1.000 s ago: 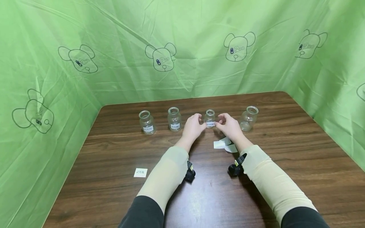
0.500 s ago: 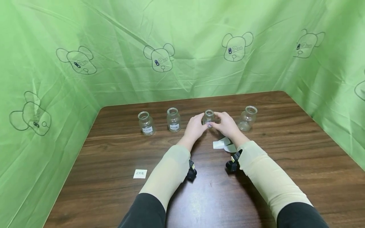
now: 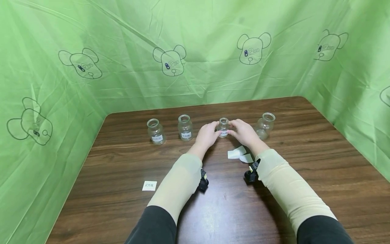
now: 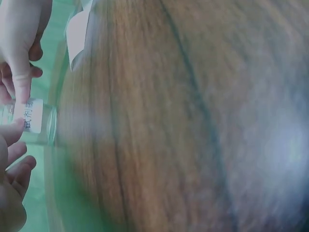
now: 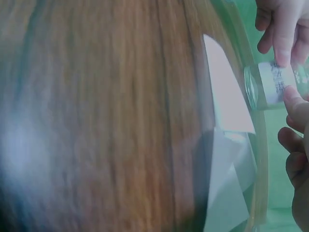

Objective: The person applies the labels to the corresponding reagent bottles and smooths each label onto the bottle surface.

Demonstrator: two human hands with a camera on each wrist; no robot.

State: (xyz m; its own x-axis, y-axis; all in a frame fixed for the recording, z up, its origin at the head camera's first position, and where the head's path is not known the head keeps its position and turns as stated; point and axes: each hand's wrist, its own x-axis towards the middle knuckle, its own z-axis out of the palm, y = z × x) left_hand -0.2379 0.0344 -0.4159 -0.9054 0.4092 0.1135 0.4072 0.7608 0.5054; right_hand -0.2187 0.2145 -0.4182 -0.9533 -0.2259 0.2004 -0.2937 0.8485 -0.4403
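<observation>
A small clear glass bottle (image 3: 223, 126) stands upright on the table between both hands. A white label with printed characters (image 5: 272, 82) lies across its lower front. From the left side, my left hand (image 3: 207, 136) holds the bottle, its thumb on the label. My right hand (image 3: 244, 134) holds it from the other side, thumb tip also on the label. Both thumbs meet the label near its middle in the left wrist view, where the bottle's base (image 4: 51, 126) shows too. The far-side fingers are partly hidden.
Two labelled glass bottles (image 3: 156, 131) (image 3: 185, 127) stand to the left. A bottle without a visible label (image 3: 265, 126) stands right of the right hand. White paper pieces (image 3: 236, 154) lie before the right wrist. A printed label (image 3: 149, 185) lies front left. Green cloth (image 3: 201, 81) surrounds the table.
One second ago the hands were beside the bottle with the label fully showing. Both moved inward around it, and the thumbs came onto the label. The other bottles stayed put.
</observation>
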